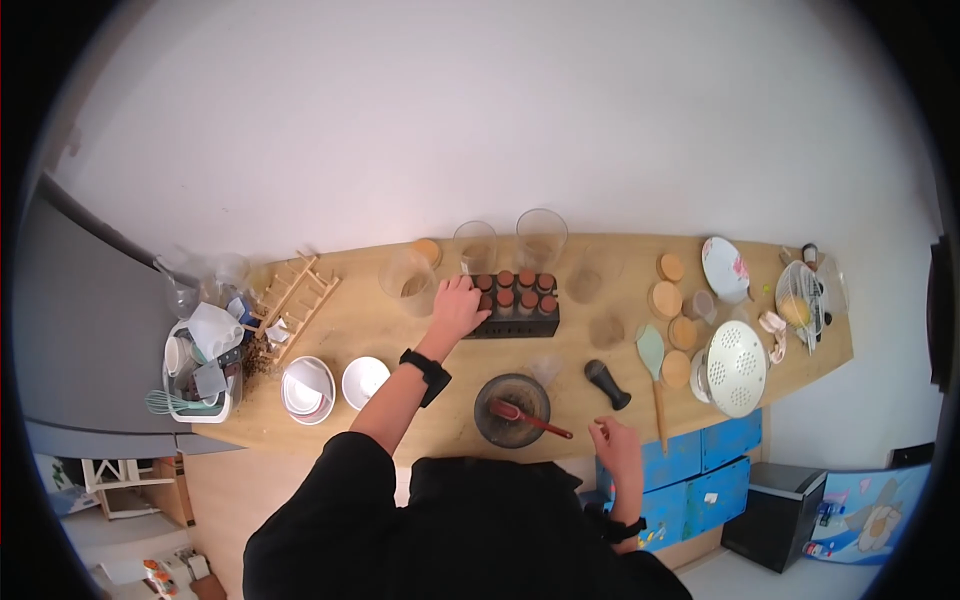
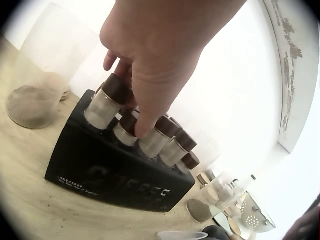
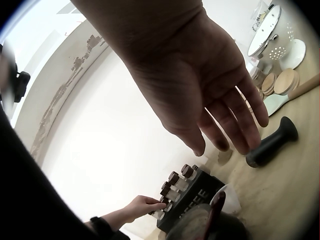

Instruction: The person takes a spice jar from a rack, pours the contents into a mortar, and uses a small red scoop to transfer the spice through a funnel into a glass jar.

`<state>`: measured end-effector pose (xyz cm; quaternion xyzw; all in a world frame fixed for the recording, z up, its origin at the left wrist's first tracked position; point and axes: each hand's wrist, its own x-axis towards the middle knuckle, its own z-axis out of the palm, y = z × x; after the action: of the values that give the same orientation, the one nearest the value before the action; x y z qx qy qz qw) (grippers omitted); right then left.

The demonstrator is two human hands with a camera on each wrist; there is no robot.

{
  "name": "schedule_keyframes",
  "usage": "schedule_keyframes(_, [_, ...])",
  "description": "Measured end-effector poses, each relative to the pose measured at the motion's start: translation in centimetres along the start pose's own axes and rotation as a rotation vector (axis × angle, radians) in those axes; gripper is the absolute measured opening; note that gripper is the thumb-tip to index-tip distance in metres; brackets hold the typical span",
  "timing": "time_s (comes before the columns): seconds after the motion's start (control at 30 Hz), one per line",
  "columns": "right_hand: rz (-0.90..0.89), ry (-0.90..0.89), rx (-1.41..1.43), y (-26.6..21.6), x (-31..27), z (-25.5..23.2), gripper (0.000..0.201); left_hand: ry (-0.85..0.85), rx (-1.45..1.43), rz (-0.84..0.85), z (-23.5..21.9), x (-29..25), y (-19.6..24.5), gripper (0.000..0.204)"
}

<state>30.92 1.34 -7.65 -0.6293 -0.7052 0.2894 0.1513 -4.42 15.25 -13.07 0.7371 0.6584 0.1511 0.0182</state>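
My left hand (image 1: 460,305) reaches over the left end of a black rack (image 1: 525,328) lettered COFFEE. The rack holds two rows of small glass vials (image 2: 102,110) with brown caps. In the left wrist view, thumb and fingers straddle the caps at this end and pinch one vial; the hand hides part of it. My right hand (image 1: 618,445) hovers near the table's front edge, fingers loosely bent and holding nothing. A black pestle (image 1: 607,385) lies just beyond it. Between the hands stands a dark mortar (image 1: 483,425) with a red-handled utensil (image 1: 545,428) resting in it.
Clear glass jars (image 1: 541,230) stand behind and beside the rack. White bowls (image 1: 366,378) and a wooden rack (image 1: 300,300) are left. Rightward lie wooden lids (image 1: 664,300), a pale green spatula (image 1: 651,352), a white colander (image 1: 738,365) and a plate (image 1: 724,268).
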Motion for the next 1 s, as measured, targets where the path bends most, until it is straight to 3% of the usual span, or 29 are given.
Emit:
schedule_keyframes(0.13, [0.054, 0.028, 0.016, 1.0, -0.5, 0.0, 0.024, -0.118, -0.150, -0.190, -2.9, 2.6, 0.1, 0.037])
schedule_keyframes(0.2, [0.074, 0.008, 0.002, 1.4, -0.8, 0.3, 0.025, 0.091, -0.168, -0.231, -3.0, 5.6, -1.8, 0.058])
schedule_keyframes(0.23, [0.081, -0.004, -0.015, 1.5, -0.7, 0.2, 0.025, 0.091, -0.172, -0.233, -2.6, 6.5, -2.1, 0.058])
schedule_keyframes(0.3, [0.089, -0.011, -0.024, 0.9, -0.5, 0.0, 0.025, -0.033, -0.078, -0.264, -2.0, 8.5, -2.6, 0.082])
schedule_keyframes(0.33, [0.103, -0.019, -0.028, 0.6, -0.5, -0.1, 0.025, -0.026, -0.081, -0.263, -1.5, 9.3, -2.7, 0.082])
schedule_keyframes(0.4, [0.124, -0.006, -0.014, 0.6, -0.5, -0.2, 0.025, -0.262, -0.111, -0.445, -0.5, 10.7, -2.7, 0.092])
schedule_keyframes(0.6, [0.174, 0.040, -0.040, 1.9, -1.7, -0.9, 0.024, -0.186, -0.245, -0.450, 2.0, 11.7, -4.3, 0.101])
schedule_keyframes(0.63, [0.189, 0.046, -0.038, 1.8, -1.6, -1.0, 0.024, -0.173, -0.244, -0.445, 1.1, 11.7, -4.0, 0.101])
schedule_keyframes(0.7, [0.170, 0.071, 0.005, 0.0, -1.2, -2.5, 0.024, 0.071, -0.296, -0.364, -2.7, 10.7, -2.6, 0.098])
schedule_keyframes(0.73, [0.157, 0.086, 0.048, -1.2, -1.0, -3.3, 0.024, 0.077, -0.289, -0.362, -5.7, 9.5, -1.4, 0.098])
schedule_keyframes(0.8, [0.043, 0.124, 0.136, -4.2, -0.5, -4.1, 0.026, 0.310, -0.395, -0.190, -13.0, 6.1, 1.3, 0.094])
schedule_keyframes(0.9, [-0.258, 0.134, 0.200, -9.1, 2.3, -5.7, 0.038, 0.350, -0.483, -0.143, -17.4, 2.5, 4.1, 0.094])
schedule_keyframes(0.97, [-0.272, 0.008, 0.291, -13.2, 3.4, -5.7, 0.059, 0.341, -0.530, -0.075, -20.0, -1.1, 6.3, 0.094])
schedule_keyframes(1.0, [-0.436, 0.061, 0.232, -14.9, 4.2, -5.1, 0.070, 0.342, -0.578, -0.007, -20.8, -2.9, 7.3, 0.094])
